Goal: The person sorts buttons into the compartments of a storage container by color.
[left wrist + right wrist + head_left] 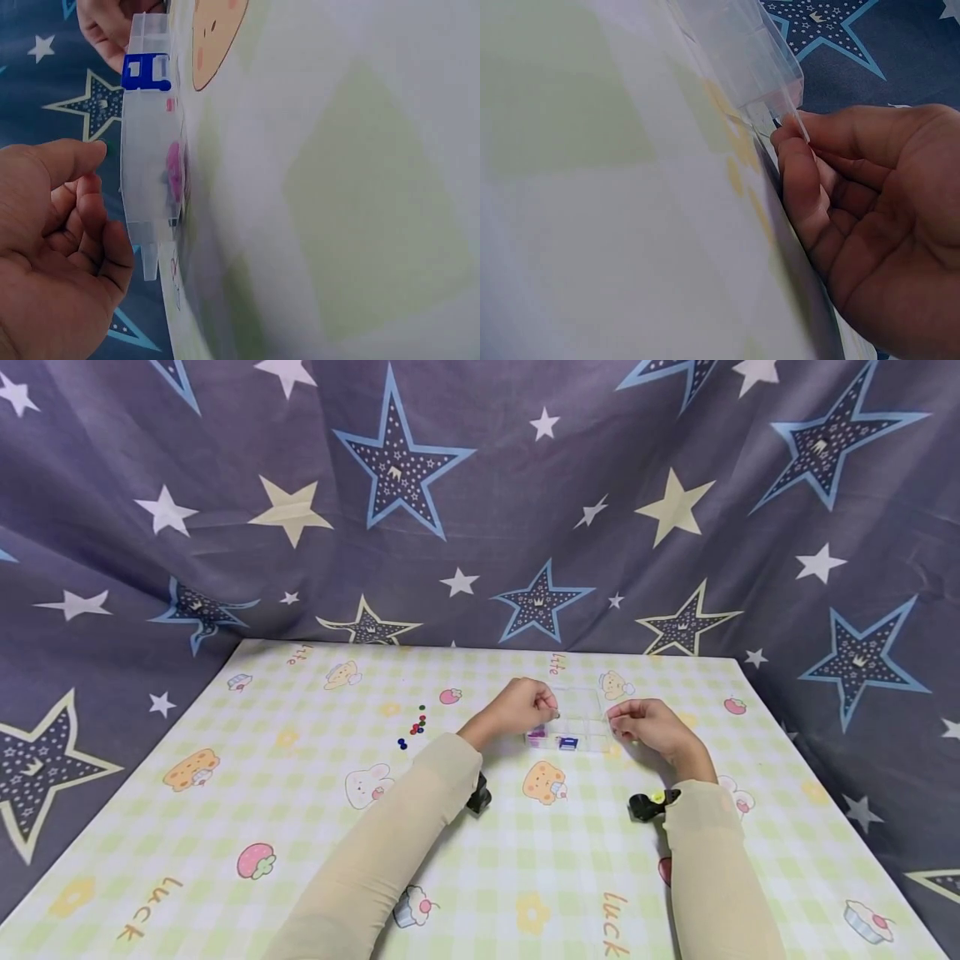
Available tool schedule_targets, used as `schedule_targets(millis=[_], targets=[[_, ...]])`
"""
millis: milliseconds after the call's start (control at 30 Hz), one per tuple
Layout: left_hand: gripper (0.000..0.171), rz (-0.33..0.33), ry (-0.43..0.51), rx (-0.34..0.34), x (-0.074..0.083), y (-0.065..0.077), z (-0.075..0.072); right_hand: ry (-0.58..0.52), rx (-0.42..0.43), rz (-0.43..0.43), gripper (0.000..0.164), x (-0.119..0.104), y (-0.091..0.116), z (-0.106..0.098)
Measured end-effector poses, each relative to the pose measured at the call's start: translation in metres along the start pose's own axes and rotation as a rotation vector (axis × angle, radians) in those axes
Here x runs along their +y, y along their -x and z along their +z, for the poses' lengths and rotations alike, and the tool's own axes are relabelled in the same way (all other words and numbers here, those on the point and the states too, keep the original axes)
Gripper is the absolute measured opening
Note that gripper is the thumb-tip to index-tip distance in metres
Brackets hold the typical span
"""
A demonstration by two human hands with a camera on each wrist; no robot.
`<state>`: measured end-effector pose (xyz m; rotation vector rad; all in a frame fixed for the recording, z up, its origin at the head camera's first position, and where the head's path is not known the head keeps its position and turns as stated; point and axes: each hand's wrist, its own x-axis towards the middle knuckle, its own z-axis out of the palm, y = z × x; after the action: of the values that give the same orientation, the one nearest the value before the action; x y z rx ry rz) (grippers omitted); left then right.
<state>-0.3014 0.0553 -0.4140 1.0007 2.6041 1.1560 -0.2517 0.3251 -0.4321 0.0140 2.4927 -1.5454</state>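
A clear plastic box [595, 742] with compartments lies on the table, its lid [577, 702] raised toward the back. On its front is a blue latch [146, 71], and something pink [175, 171] lies in the left end. Above that end, my left hand [522, 707] pinches a small dark green piece [110, 148] between thumb and finger; its exact kind is too small to tell. At the other end, my right hand [651, 727] pinches a thin clear edge of the box between thumb and fingers, as the right wrist view shows.
Several small round pieces [417, 727] in red, blue and green lie scattered on the table left of the box. A checked cloth with cartoon prints [315, 827] covers the table. A dark star-patterned curtain [495, 527] hangs behind and at both sides.
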Motion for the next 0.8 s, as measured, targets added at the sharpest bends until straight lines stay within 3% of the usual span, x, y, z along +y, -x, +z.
schedule_targets(millis=[167,333,600,800], targets=[[0.007,-0.027,-0.001,0.017,-0.002,0.001,-0.002,-0.002,-0.003,-0.001,0.027,0.001,-0.001,0.0],[0.006,-0.041,-0.01,0.035,-0.011,0.006,-0.015,0.005,0.0,-0.003,0.027,0.001,-0.002,0.0],[0.006,-0.088,-0.062,0.049,-0.036,0.027,-0.05,-0.004,0.005,0.004,0.024,0.003,-0.002,0.0],[0.009,-0.146,-0.08,0.068,-0.062,0.051,-0.085,-0.006,0.004,-0.005,0.025,0.004,-0.002,0.0]])
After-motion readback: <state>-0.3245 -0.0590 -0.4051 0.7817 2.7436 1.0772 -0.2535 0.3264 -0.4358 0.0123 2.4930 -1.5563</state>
